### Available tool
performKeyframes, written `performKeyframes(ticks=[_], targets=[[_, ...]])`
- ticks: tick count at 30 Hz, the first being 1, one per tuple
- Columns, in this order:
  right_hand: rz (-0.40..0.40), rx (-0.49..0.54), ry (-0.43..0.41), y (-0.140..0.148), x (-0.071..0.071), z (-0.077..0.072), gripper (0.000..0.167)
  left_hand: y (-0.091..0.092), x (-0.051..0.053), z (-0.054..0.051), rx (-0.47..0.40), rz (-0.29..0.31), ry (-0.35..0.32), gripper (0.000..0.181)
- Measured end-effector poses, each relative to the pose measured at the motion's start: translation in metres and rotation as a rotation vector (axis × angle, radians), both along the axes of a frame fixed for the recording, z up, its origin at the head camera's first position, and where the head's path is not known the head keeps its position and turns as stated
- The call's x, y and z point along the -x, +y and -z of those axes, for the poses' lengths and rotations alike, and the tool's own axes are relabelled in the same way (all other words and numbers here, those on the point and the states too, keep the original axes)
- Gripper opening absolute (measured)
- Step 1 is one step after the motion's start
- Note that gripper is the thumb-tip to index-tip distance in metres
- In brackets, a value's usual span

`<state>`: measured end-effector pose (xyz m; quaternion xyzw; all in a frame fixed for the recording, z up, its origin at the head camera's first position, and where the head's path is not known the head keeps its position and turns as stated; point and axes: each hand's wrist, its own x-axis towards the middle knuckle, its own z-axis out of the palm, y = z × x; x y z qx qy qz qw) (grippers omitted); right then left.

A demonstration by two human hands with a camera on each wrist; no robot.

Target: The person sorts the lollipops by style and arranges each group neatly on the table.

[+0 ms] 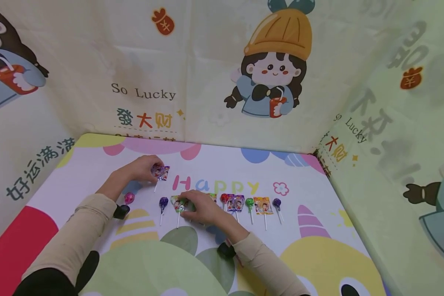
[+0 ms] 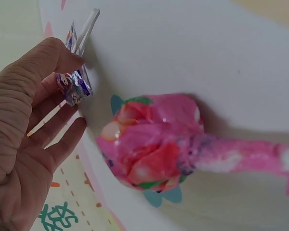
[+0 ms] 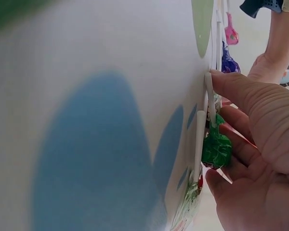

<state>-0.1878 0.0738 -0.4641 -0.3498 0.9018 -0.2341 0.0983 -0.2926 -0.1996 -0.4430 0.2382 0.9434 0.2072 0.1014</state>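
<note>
My left hand [image 1: 146, 167] pinches a flat lollipop [image 1: 163, 173] in a shiny purple wrapper; its white stick [image 2: 89, 29] shows past the thumb in the left wrist view. A round pink lollipop [image 2: 154, 139] lies close to that wrist. Over the row of lollipops, my right hand [image 1: 201, 206] holds a round green lollipop [image 3: 216, 147], thumb at its white stick and fingers curled about its head. Just left of this hand are a flat green-wrapped lollipop [image 1: 176, 203] and a round dark purple one [image 1: 163, 203]. The hand partly covers another flat green-wrapped lollipop [image 1: 212, 197].
The row continues rightward with a red lollipop [image 1: 224, 198], a flat purple-wrapped one [image 1: 236, 202], a green one [image 1: 249, 203], a flat orange-wrapped one [image 1: 262, 205] and a dark purple one [image 1: 277, 203]. Printed cloth walls [image 1: 207, 90] border the patterned table [image 1: 222, 162].
</note>
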Motion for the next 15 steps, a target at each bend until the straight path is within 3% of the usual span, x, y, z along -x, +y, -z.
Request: performKeyframes(ticks=[15], targets=[[0.030,-0.010,-0.029,-0.0016,0.0005,-0.0007,0.048,-0.0049,-0.0003,0.0062,-0.021,-0.040,-0.019,0.057]])
